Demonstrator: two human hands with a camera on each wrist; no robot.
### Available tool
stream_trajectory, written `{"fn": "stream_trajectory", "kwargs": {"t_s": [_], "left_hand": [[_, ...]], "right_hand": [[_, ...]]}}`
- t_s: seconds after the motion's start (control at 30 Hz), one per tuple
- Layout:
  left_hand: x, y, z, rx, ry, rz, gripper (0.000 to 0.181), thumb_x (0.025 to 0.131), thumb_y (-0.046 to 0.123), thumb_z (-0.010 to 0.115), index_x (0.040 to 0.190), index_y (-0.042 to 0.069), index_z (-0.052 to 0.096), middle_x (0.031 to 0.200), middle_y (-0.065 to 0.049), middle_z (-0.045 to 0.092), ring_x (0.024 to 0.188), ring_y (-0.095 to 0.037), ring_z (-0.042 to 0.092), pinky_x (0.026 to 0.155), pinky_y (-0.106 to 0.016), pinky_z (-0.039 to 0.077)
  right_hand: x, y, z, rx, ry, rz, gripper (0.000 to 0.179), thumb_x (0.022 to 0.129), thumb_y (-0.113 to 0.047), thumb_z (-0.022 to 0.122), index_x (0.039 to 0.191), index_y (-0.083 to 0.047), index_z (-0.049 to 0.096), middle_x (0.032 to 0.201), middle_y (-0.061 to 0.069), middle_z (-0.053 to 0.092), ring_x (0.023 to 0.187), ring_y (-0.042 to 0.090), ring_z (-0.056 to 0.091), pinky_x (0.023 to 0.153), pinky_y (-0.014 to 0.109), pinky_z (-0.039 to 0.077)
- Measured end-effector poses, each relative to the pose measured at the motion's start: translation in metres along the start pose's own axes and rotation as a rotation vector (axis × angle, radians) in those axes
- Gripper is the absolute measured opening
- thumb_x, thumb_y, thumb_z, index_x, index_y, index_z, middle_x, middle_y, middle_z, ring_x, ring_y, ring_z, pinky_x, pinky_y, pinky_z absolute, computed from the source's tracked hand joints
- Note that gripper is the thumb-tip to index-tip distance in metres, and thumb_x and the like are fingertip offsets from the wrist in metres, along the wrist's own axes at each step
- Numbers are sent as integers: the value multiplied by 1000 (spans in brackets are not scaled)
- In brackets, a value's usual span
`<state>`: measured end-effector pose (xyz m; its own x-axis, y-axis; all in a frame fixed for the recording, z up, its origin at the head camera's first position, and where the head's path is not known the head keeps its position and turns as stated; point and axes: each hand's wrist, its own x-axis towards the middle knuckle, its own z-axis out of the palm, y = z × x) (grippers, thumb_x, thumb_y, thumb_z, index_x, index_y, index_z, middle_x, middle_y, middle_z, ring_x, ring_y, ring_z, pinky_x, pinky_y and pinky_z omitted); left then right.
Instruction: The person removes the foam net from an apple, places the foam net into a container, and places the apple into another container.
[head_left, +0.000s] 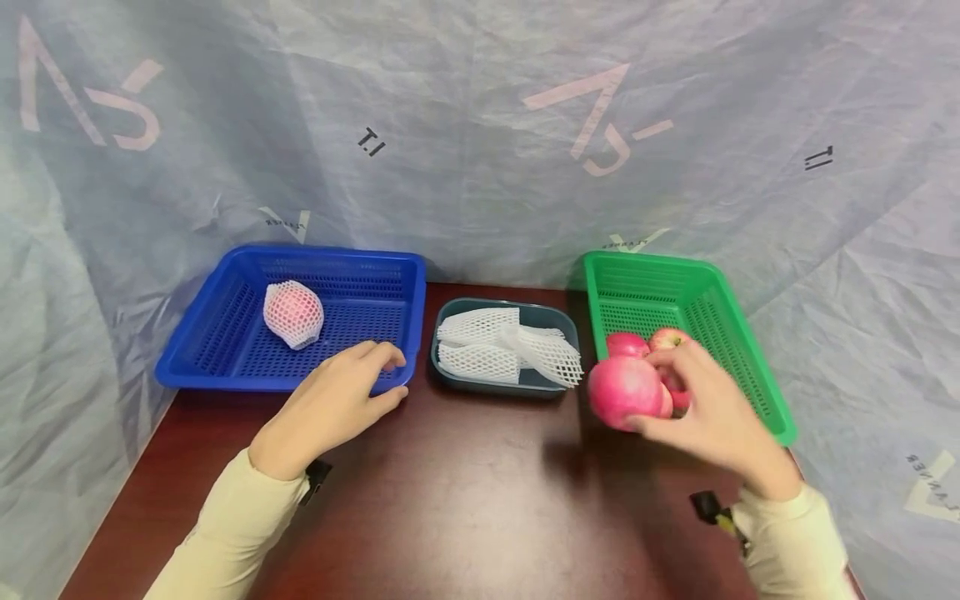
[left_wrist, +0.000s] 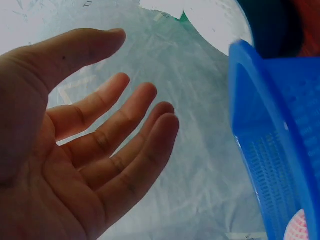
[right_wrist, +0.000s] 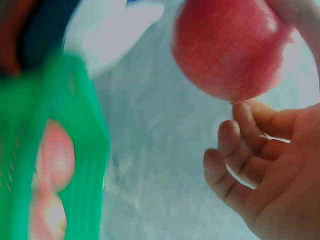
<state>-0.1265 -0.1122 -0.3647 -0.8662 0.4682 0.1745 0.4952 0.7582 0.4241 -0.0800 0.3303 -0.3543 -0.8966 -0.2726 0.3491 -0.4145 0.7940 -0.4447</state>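
Observation:
My right hand pinches a red apple between thumb and fingers, held up in front of the green basket. The same apple shows close up in the right wrist view. Behind it, more apples lie in the green basket, partly hidden by the hand. My left hand hovers at the near right corner of the blue basket, holding nothing, its fingers loosely bent. Inside the blue basket sits an apple wrapped in a white foam net.
Between the two baskets stands a dark teal tray with several white foam net sleeves, one hanging over its right rim. A reddish-brown table carries everything. A grey printed cloth hangs behind and at the sides.

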Motion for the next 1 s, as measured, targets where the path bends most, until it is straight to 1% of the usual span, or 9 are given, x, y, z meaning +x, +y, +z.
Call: {"fn": "stream_trajectory", "kwargs": {"t_s": [0.1,0.23,0.3,0.4,0.5,0.57,0.63,0.87,1.0], "left_hand": [[-8,-4,-2,-2,2,-34,30,89,30,76,113,15,64,107,-2,65,97,-20,64,81,-43,52],[-16,-7,-2,-8,6,-55,30,89,30,76,112,15,64,108,-2,65,100,-21,64,82,-44,52],[-17,-8,-2,-6,10,-54,29,89,30,76,111,14,64,107,-3,65,99,-21,65,82,-44,52],[-20,-8,-3,-7,17,-51,29,89,29,76,111,13,64,106,-4,65,97,-22,64,80,-45,52],[-23,-8,-2,-1,15,-58,28,89,29,76,110,14,65,105,-4,66,96,-21,64,80,-44,52],[-25,-8,-2,10,10,-64,29,89,30,76,111,14,65,105,-4,66,96,-21,64,80,-43,52],[-27,-8,-2,19,9,-66,30,89,30,76,111,14,65,105,-3,66,97,-22,64,81,-44,52],[-33,-9,-4,35,24,-65,29,88,31,76,110,15,65,103,-2,65,96,-21,64,81,-43,52],[-36,-12,-5,43,30,-72,30,88,31,76,110,14,66,103,-2,65,95,-21,64,79,-43,53]], "right_hand": [[21,21,-19,-137,-76,69,60,65,-37,93,109,-10,63,101,2,52,86,16,48,63,38,49],[54,56,-28,-279,-199,200,70,74,-55,82,112,-1,60,103,13,51,89,27,52,64,50,49],[71,74,-26,-299,-241,259,74,76,-60,78,112,2,59,106,17,50,92,32,53,67,55,49],[93,97,-19,-301,-281,324,74,78,-63,74,106,3,57,108,21,48,95,34,51,65,55,48],[110,114,-8,-299,-301,361,69,79,-66,71,88,1,56,103,22,48,93,35,48,60,49,45],[117,124,2,-307,-314,372,68,80,-67,70,78,-1,52,99,23,48,91,35,47,57,47,43],[123,132,11,-318,-326,390,68,81,-67,68,75,-2,49,97,25,46,88,37,48,57,47,43],[127,150,32,-325,-384,555,82,82,-69,65,103,9,51,117,41,39,98,55,49,67,61,46],[127,158,43,-331,-411,596,85,81,-70,65,106,10,54,116,42,38,101,59,49,69,63,46]]}}
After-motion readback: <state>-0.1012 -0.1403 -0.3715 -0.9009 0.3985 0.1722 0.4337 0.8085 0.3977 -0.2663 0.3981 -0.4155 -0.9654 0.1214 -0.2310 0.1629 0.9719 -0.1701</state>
